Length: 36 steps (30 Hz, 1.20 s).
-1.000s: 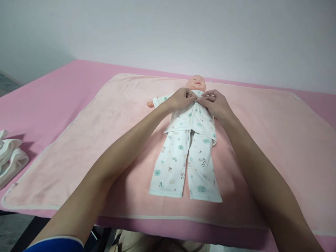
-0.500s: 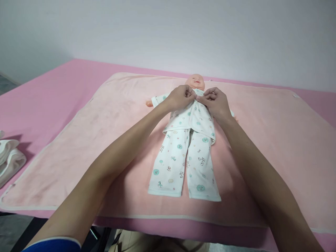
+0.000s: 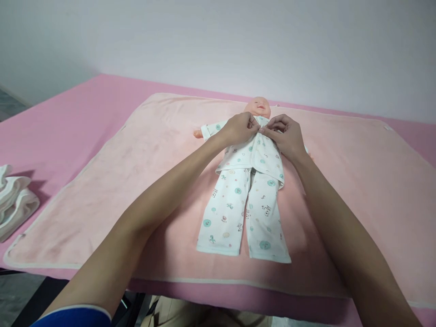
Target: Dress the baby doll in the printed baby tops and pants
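A baby doll (image 3: 258, 106) lies on its back on a pale pink blanket (image 3: 112, 181), head away from me. It wears a white patterned jacket (image 3: 254, 154) and matching trousers (image 3: 238, 213). My left hand (image 3: 238, 128) and my right hand (image 3: 285, 134) meet at the doll's chest just under its chin. Both pinch the front edges of the jacket near the collar, fingers curled tight. The doll's one arm (image 3: 204, 131) sticks out to the left.
The blanket lies on a pink-covered table (image 3: 61, 118) against a white wall. A folded white cloth (image 3: 13, 204) sits at the table's left edge. Below the near edge the floor and a dark frame show.
Both hands stay pinched at the jacket's collar with only small finger shifts. The view has drifted slightly, so the doll sits a little more to the right.
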{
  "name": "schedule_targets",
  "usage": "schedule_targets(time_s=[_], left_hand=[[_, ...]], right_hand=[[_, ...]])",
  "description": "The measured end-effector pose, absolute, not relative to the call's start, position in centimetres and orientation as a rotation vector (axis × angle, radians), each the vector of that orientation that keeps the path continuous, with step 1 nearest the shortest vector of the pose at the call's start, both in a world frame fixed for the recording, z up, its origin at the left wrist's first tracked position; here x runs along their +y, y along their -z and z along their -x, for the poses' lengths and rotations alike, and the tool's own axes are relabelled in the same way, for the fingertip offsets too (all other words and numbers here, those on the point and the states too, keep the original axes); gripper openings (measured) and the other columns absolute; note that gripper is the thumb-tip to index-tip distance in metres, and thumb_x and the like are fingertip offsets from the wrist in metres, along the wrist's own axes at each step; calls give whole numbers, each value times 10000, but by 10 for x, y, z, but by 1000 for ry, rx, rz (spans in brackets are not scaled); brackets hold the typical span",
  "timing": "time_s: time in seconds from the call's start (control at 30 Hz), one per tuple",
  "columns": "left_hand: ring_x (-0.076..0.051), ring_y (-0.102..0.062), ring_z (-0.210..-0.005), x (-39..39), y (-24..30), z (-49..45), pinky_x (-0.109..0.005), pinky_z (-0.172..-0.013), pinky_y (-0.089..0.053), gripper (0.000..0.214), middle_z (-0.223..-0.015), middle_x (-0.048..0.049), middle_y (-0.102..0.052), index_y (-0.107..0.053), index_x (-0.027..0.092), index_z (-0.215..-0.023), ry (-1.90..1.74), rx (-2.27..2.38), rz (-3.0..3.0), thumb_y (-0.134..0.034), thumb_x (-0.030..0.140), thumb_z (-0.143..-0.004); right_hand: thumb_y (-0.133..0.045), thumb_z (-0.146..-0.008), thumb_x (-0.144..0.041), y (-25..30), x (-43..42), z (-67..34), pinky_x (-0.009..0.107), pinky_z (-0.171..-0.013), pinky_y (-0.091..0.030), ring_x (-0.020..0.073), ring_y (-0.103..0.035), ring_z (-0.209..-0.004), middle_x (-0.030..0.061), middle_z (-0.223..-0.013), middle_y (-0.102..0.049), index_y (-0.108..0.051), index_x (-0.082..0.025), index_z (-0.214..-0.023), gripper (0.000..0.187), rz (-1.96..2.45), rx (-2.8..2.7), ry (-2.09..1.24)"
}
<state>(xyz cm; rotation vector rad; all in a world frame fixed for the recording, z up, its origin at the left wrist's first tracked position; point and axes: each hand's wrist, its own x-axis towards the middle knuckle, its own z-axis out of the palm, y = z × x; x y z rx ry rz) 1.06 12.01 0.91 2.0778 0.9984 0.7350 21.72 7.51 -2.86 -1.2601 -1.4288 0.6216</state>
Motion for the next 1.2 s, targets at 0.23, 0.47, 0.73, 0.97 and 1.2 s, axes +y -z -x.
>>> schedule_targets(time_s=[0.23,0.47,0.73,0.97,1.2], left_hand=[[-129,-475,-723,121,-11,-9,-307,-703,-354,160,-794,-9,-564,-618,175,-804,-721,941,-1988,-679,181,-951],[-116,-434,-699,123,-11,-9,-300,-708,-342,228,-737,9,-505,-623,166,-772,-706,934,-1876,-680,211,-988],[-135,-443,-700,128,-6,-10,-323,-740,-401,374,-716,3,-477,-512,199,-685,-725,957,-1846,-717,288,-985],[-136,-406,-677,127,-8,-10,-316,-692,-420,394,-666,5,-417,-470,211,-670,-716,984,-1863,-720,288,-965],[-120,-329,-631,124,-13,-10,-326,-675,-329,414,-680,21,-377,-420,222,-687,-728,967,-1863,-700,324,-975]], right_hand=[[-1100,-553,-466,33,83,-218,366,-863,-636,194,-724,-866,-2,-935,-764,-674,-273,-909,587,1233,-1312,-718],[-1105,-551,-495,32,83,-218,409,-964,-649,227,-755,-970,9,-960,-776,-672,-270,-904,602,1244,-1321,-749],[-1068,-589,-576,26,80,-234,378,-889,-649,224,-748,-1017,21,-1091,-818,-714,-278,-995,615,1269,-1326,-1012],[-1085,-569,-510,29,83,-225,381,-912,-644,212,-724,-947,11,-974,-775,-707,-270,-950,588,1286,-1296,-918],[-1012,-688,-582,26,88,-229,326,-753,-599,173,-652,-829,-4,-933,-711,-700,-269,-977,529,1283,-1327,-826]])
